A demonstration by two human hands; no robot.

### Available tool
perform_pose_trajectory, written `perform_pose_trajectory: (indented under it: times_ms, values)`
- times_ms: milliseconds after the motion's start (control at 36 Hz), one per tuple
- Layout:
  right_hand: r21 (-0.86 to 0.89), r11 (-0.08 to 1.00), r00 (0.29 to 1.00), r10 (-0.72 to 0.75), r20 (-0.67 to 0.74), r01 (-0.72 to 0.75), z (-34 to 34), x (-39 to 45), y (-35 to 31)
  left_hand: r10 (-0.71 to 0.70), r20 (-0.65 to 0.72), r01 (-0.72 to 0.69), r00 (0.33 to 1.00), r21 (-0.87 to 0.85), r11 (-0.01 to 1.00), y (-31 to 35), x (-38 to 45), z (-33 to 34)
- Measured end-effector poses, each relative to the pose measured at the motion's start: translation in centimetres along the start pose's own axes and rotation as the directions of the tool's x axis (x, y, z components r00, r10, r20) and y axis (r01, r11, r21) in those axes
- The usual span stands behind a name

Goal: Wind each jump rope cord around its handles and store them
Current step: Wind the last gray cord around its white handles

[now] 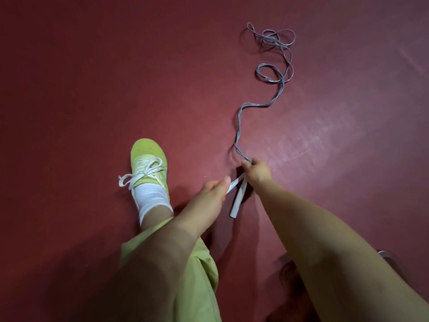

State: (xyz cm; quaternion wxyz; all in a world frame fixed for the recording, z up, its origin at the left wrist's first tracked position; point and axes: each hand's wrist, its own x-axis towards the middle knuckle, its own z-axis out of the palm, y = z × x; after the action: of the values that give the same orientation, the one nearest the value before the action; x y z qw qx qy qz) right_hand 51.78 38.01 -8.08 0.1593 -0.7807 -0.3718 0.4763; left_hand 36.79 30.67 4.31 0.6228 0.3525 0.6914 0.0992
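- left hand (214,187) pinches one white handle (232,183), likely steadying it for winding.
- right hand (258,170) grips both handles' tops where the cord (241,126) leaves.
- cord trails loose across the red floor (92,77), unwound.

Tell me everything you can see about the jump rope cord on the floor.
The cord is thin and grey-blue with a slight sheen, looking like plastic, and seems doubled, two strands running side by side. Its far end lies in a loose tangle of loops on the dark red floor, then forms one clearer loop nearer in, and snakes in soft bends toward the person. Its near end rises into the right hand, which grips it just above the two white handles. None of it is wound around the handles yet.
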Motion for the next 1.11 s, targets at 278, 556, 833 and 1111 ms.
perform_pose_trajectory:
  times_ms: [278, 556, 833, 1111]
  values:
    - [0.182, 0.969, 0.963, -0.203, 0.180, 0.170, -6.7, -11.1, -4.7, 0.171, -0.131, -0.156, 0.977, 0.118, 0.981, 3.2, -5.0, 0.4]
    - [0.364, 0.878, 0.920, -0.375, 0.117, 0.312, -14.1, -22.3, -11.5, 0.341, 0.086, -0.349, 0.936, 0.111, 0.930, 7.4, -16.8, -0.2]
    - [0.145, 0.677, 0.654, -0.735, 0.176, 0.722, -20.2, -36.0, -16.8, 0.388, 0.082, -0.380, 0.918, -0.098, 0.920, 9.3, -34.1, -4.0]
    - [0.257, 0.477, 0.334, -0.830, 0.446, 0.841, -20.3, -52.0, -19.2, 0.448, 0.140, -0.340, 0.883, -0.468, 0.816, 4.5, -49.2, -5.3]
